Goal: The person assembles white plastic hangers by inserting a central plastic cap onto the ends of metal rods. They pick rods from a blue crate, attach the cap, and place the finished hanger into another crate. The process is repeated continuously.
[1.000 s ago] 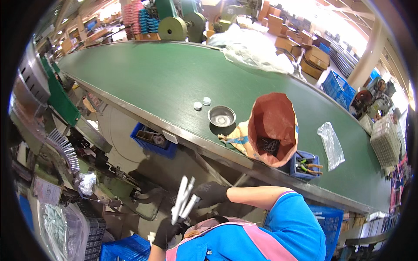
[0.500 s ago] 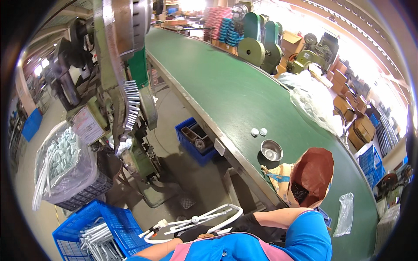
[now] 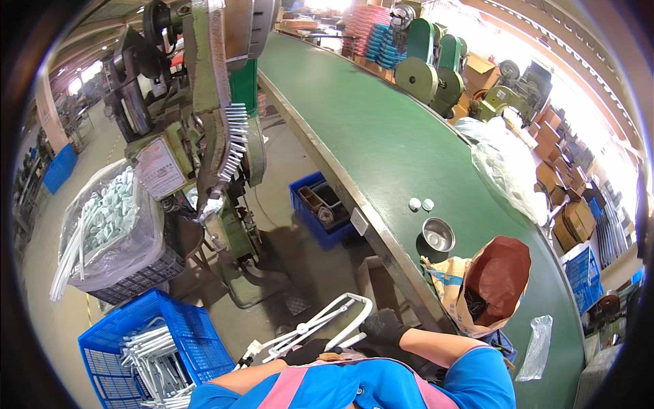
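Observation:
Close in front of my body is a white folding tube frame (image 3: 332, 315), with a rounded bend at its right end and joints along its bars. My left hand (image 3: 306, 352), in a black glove, is closed on its near side, partly hidden by the bars and my shirt. At the rounded end, my right hand (image 3: 383, 328), also black-gloved, has its fingers curled against the tube. A blue crate (image 3: 204, 341) holding white tubes (image 3: 153, 361) stands on the floor to the left of the frame.
A green conveyor table (image 3: 368, 143) runs along the right, carrying a metal bowl (image 3: 438, 235), an open paper sack (image 3: 501, 273) and a clear plastic bag (image 3: 536, 347). At left stand a green press machine (image 3: 211, 123) and a lined basket (image 3: 109, 225) of pale parts. A blue bin (image 3: 323, 228) sits below the table edge.
The view has swung left, so the scene sits further right. My right hand has risen with the frame's rounded end, and the frame is now more steeply tilted.

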Tool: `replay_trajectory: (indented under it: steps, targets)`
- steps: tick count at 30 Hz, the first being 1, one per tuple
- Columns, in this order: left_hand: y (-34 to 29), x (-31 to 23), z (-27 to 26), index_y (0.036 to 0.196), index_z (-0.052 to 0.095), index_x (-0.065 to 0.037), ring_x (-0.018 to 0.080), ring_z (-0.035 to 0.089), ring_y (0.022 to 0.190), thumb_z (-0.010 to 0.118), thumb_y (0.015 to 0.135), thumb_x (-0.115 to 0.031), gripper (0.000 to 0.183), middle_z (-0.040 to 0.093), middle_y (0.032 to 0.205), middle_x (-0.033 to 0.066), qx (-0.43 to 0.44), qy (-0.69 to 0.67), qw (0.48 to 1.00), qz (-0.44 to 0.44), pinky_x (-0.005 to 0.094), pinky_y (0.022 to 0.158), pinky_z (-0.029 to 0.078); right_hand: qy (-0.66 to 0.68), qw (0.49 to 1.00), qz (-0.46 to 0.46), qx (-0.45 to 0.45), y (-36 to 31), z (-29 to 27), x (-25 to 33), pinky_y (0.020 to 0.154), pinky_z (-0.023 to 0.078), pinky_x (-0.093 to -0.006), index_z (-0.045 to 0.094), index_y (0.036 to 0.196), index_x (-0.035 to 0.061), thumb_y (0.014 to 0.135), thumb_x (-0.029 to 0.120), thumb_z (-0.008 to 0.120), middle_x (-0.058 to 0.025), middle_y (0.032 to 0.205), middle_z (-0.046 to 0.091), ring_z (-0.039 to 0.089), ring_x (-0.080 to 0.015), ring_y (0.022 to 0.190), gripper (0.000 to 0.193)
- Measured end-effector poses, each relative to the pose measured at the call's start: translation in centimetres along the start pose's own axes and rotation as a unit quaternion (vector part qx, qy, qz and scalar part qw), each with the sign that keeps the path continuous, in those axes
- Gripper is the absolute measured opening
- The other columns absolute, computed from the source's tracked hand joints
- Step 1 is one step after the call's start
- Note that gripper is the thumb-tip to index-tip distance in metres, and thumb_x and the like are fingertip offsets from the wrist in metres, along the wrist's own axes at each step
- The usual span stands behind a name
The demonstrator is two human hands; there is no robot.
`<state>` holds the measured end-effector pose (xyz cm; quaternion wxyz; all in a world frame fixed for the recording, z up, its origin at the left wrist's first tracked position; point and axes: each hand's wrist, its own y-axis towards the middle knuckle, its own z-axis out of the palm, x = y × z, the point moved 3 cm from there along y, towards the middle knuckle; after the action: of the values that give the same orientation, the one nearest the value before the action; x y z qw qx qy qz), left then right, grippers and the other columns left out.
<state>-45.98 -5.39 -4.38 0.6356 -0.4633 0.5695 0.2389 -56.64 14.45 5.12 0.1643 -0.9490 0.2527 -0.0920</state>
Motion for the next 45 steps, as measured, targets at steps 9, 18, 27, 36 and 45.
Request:
replay_trajectory:
  steps: [9,18,27,36,45]
  targets:
    - [0.2,1.9,0.5,0.118,0.059,0.0,0.0203,0.061,0.096,0.058,0.091,-0.025,0.037,0.064,0.11,0.0134,0.015,0.0,0.999,0.036,0.032,0.087,0.046,0.378,0.921,-0.081,0.038,0.1,9.8,-1.9,0.072,0.054,-0.0433,0.07,0.096,0.0163,0.081,0.043,0.059,-0.0131,0.094,0.068,0.067,-0.0315,0.088,0.032]
    - [-0.7,-1.1,-0.4,0.127,0.053,-0.001,0.0155,0.057,0.094,0.051,0.095,-0.015,0.035,0.062,0.115,0.0089,0.048,0.053,0.997,0.03,0.0253,0.084,0.047,-0.029,0.974,-0.103,-0.2,1.7,1.6,-0.9,0.049,0.046,-0.0456,0.063,0.067,0.017,0.063,0.026,0.067,-0.0059,0.066,0.06,0.062,-0.031,0.06,0.01]
    - [-3.0,-0.1,-0.1,0.116,0.059,0.0,0.0148,0.058,0.087,0.055,0.094,-0.017,0.028,0.065,0.102,0.0075,0.016,-0.01,1.0,-0.003,0.0276,0.076,0.049,0.259,0.951,-0.023,0.17,1.2,7.3,-2.5,0.068,0.052,-0.0433,0.071,0.078,0.0099,0.076,0.042,0.063,-0.0154,0.079,0.068,0.066,-0.0338,0.079,0.033]
    - [-4.3,1.4,0.0,0.107,0.064,0.0,0.0164,0.061,0.082,0.059,0.091,-0.02,0.026,0.067,0.095,0.0095,-0.078,-0.258,0.952,-0.143,0.0307,0.073,0.049,0.488,0.792,0.292,-0.222,0.0,2.1,-12.4,0.066,0.047,-0.0411,0.064,0.086,0.0003,0.083,0.042,0.062,-0.0173,0.079,0.066,0.06,-0.0338,0.07,0.042]
    - [-7.1,-2.5,-1.9,0.095,0.065,0.002,0.013,0.054,0.063,0.063,0.09,-0.026,0.029,0.061,0.069,0.0048,-0.181,-0.056,0.974,-0.12,0.0313,0.058,0.045,0.759,0.348,0.266,-0.483,1.6,6.6,-26.0,0.048,0.043,-0.026,0.052,0.098,0.0088,0.086,0.021,0.063,-0.0052,0.08,0.056,0.054,-0.0137,0.064,0.02]
